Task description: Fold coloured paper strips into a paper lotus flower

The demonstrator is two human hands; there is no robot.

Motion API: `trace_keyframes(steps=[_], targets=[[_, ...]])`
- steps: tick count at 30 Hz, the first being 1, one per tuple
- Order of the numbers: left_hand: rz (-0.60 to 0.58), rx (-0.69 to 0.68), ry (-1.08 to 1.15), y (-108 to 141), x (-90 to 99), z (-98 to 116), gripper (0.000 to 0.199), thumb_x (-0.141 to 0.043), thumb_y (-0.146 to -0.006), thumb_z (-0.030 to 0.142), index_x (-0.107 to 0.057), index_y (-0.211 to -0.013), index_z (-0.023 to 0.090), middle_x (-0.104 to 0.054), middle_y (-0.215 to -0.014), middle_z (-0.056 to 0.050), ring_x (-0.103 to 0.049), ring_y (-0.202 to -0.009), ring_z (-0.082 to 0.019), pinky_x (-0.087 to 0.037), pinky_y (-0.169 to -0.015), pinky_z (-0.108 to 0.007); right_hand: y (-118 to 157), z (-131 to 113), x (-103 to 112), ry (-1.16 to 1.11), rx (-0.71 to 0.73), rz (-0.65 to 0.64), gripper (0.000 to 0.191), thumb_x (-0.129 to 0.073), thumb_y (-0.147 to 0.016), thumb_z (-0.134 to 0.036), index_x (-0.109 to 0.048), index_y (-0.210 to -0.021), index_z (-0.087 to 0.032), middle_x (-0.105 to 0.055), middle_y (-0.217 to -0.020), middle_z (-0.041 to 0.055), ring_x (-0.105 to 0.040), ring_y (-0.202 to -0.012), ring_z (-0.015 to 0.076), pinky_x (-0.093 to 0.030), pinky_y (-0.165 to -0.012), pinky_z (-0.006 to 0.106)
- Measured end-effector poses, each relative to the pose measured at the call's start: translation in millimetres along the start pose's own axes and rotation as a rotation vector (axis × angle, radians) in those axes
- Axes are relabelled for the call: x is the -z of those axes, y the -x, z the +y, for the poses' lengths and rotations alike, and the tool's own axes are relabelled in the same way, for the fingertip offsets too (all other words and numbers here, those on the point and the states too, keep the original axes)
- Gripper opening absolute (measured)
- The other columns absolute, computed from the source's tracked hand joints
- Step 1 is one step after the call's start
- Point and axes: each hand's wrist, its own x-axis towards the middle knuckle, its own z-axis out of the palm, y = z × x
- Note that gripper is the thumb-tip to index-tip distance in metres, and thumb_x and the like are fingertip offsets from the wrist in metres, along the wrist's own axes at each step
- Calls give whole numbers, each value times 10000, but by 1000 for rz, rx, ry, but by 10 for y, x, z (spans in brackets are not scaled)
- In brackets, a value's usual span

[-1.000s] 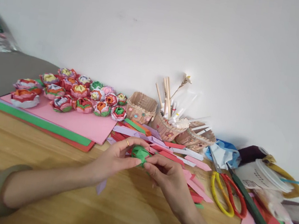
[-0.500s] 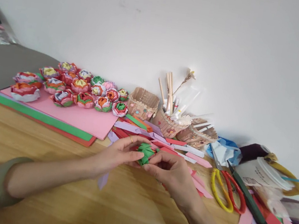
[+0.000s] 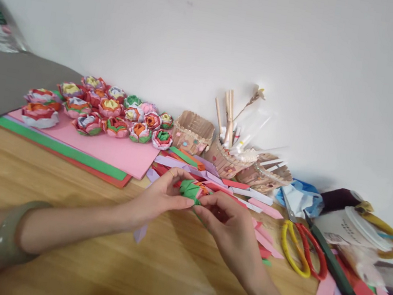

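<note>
We pinch a small green paper flower in front of us, left hand closed on one edge and right hand nipping the other, fingertips hiding part of it. From it, folded strips crowd close at 1 o'clock, baskets beyond them, other flowers at 10, scissors at 4. Half a second ago its green faced us; now orange and pink show too.
</note>
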Motion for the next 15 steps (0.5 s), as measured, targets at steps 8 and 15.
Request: trace_keyframes(steps=[8,15], targets=[[-29,-19,41,10,19,-9,366,-725,-675,133,-492,-949,205,-606,-907,15,-577,-869,-139,-434,-777,-294,58,-45,-26,437,323,207,180,-477,-884,-168,-639,-805,-165,-663,-759,46,-611,-655,138,-447,-536,222],[-31,-43,69,24,5,-33,354,-722,-692,144,-505,-962,219,-620,-917,10,-587,-891,-155,-441,-809,-323,45,21,-83,631,500,385,109,-524,-859,-162,-633,-866,-168,-685,-759,50,-646,-619,130,-491,-518,218]])
